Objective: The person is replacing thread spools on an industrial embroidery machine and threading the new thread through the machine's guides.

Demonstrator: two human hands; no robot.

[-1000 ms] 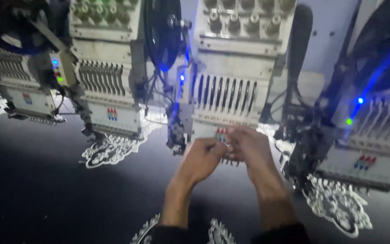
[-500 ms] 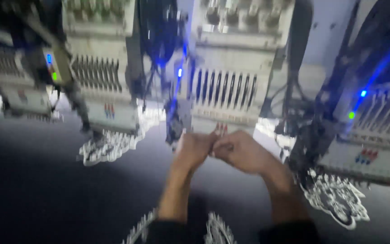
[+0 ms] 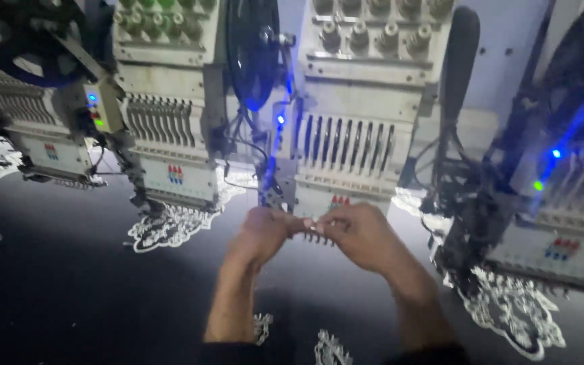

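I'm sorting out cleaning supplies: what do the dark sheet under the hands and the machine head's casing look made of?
Dark sheet: likely woven fabric, matte, carrying white lace-like stitched motifs. Machine head casing: looks like painted metal, cream, dull, with rigid slotted panels; plastic can't be excluded.

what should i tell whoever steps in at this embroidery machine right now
Left hand: raised at the needle row of the middle embroidery head, fingers pinched together; what they pinch is too small to tell.
Right hand: meets the left at the same spot, fingers pinched at the needles.
Things: black fabric lies flat under all heads. White lace motifs show stitched under the neighbouring heads.
Done: motifs under the side heads are visible.
Left: both hands are at the middle head's needles; the stitching beneath them is hidden.
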